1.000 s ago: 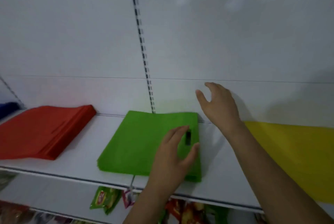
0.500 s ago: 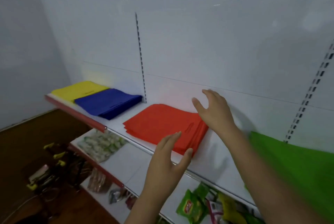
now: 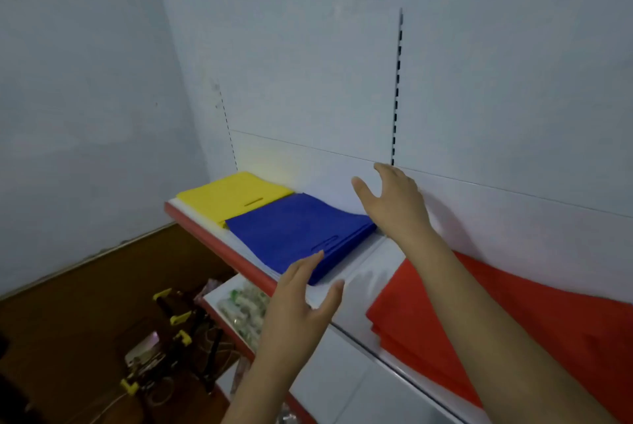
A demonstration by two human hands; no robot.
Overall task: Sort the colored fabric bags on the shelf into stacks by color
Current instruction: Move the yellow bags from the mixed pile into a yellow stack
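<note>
Lower shelf (image 3: 219, 297) holds packets w/ green-and-white wrappers (image 3: 245, 307). Brown floor (image 3: 85, 314) below has clutter: dark gear w/ yellow clips (image 3: 178, 319) & a pale cable, details too blurry to tell. White back panel (image 3: 308, 64) w/ slotted upright (image 3: 397, 81).

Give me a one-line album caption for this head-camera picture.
Two open hands, left and right, reach toward a blue stack between yellow and red stacks.
</note>
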